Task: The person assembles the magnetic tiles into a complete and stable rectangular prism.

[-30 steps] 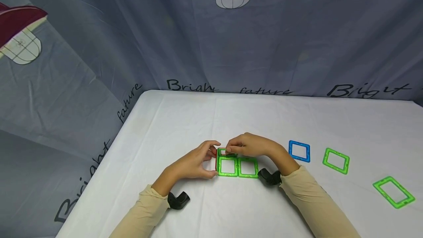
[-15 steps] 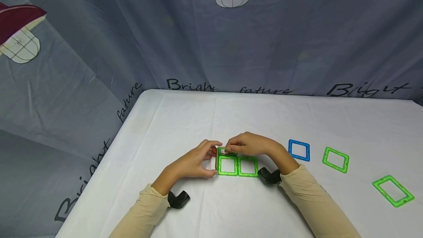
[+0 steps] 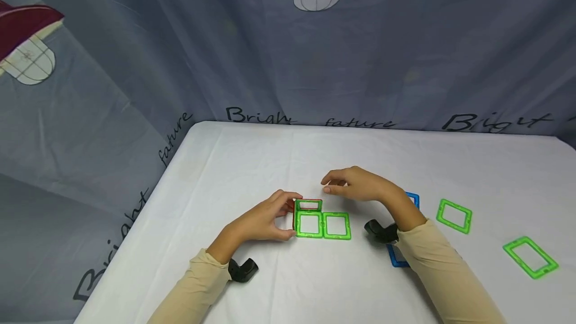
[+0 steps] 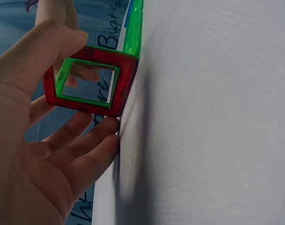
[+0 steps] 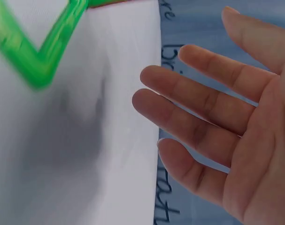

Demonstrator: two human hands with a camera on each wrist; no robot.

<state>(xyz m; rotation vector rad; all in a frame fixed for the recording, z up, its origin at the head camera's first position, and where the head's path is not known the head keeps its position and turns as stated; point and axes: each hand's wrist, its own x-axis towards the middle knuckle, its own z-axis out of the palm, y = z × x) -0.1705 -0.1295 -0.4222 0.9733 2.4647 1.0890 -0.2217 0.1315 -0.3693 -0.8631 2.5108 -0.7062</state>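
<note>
Hiding the blue tile (image 3: pixel 412 198), the right hand (image 3: pixel 357 185) hovers loose-fingered; left hand (image 3: pixel 265 220) pinches red tile (image 4: pixel 88 79).

Near frame centre on the table (image 3: pixel 252 164): 2 flat tiles (image 3: pixel 322 225) side by side, 1 upright tile (image 3: pixel 308 205) behind them. Right: 3 loose tiles (image 3: pixel 454 215).

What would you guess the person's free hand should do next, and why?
Probably reach for the blue square beside it. The right hand hangs open and holds nothing, while the left hand steadies the upright red square beside the flat green squares.
</note>
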